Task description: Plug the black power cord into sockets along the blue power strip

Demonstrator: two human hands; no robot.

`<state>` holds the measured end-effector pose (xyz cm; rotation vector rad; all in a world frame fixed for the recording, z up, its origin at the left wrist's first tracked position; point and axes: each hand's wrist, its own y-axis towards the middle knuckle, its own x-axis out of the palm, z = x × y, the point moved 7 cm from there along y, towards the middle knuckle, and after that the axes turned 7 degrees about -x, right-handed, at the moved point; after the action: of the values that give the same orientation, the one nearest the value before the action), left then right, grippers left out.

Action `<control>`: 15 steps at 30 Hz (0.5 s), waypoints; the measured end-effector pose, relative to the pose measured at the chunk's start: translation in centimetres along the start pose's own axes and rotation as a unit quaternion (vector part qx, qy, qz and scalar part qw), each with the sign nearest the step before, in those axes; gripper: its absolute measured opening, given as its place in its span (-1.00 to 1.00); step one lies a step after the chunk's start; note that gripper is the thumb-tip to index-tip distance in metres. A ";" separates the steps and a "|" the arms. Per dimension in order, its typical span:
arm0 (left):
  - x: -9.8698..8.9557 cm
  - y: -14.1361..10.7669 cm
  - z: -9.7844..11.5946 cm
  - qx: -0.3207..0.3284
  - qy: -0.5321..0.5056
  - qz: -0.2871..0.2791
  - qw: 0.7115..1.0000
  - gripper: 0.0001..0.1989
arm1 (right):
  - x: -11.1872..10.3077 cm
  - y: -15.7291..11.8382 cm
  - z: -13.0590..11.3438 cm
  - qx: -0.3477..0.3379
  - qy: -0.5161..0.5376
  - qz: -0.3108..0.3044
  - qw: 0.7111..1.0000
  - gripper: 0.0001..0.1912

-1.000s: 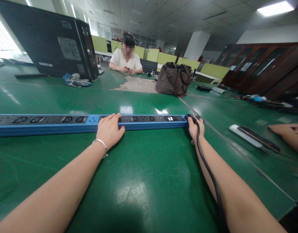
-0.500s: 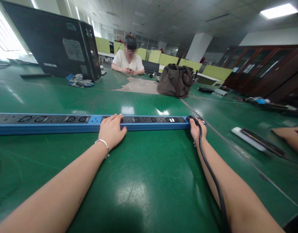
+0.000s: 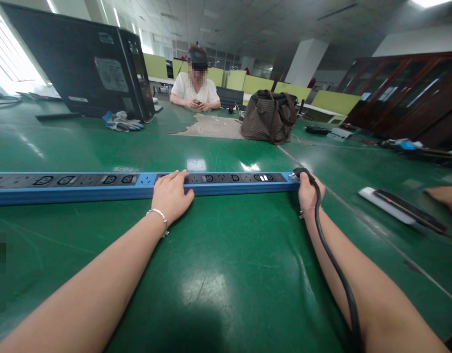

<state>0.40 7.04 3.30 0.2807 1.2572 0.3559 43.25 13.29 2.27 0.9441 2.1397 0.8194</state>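
A long blue power strip (image 3: 244, 188) with black socket panels lies across the green table. My left hand (image 3: 171, 192) is clasped over its middle, fingers on the sockets and thumb along the front side. At the strip's right end, my right hand (image 3: 310, 190) is closed around a black plug (image 3: 302, 171). Metal prongs show at the plug's left side, pointing toward the strip and out of the socket there. From the plug a thick black cable (image 3: 329, 255) runs down along my right forearm. The fingers on the plug's far side are hidden.
A brown bag (image 3: 266, 117) and a black computer case (image 3: 101, 73) stand behind the strip, with gloves (image 3: 122, 121) beside the case. On the right lie a white-and-black long object (image 3: 398, 208) and another person's hand (image 3: 444, 197). Across the table sits a person (image 3: 196, 90).
My right hand has moved right with the plug, away from the strip's end, and the prongs now show. My left hand stays on the strip. The view has shifted slightly.
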 end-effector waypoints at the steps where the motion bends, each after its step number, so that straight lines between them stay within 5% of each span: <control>1: 0.0 0.0 0.0 0.000 -0.001 0.000 1.000 -0.51 | 0.1 -0.1 -0.5 -0.008 0.004 -0.011 1.000 -0.54; 15: 0.1 0.0 -0.1 -0.003 0.001 -0.003 1.000 -0.51 | 2.5 -0.9 -4.3 -0.080 -0.020 -0.123 0.989 -0.56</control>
<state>0.31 7.07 3.14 0.2722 1.2578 0.3550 38.34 13.54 3.38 0.5953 2.0692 0.8265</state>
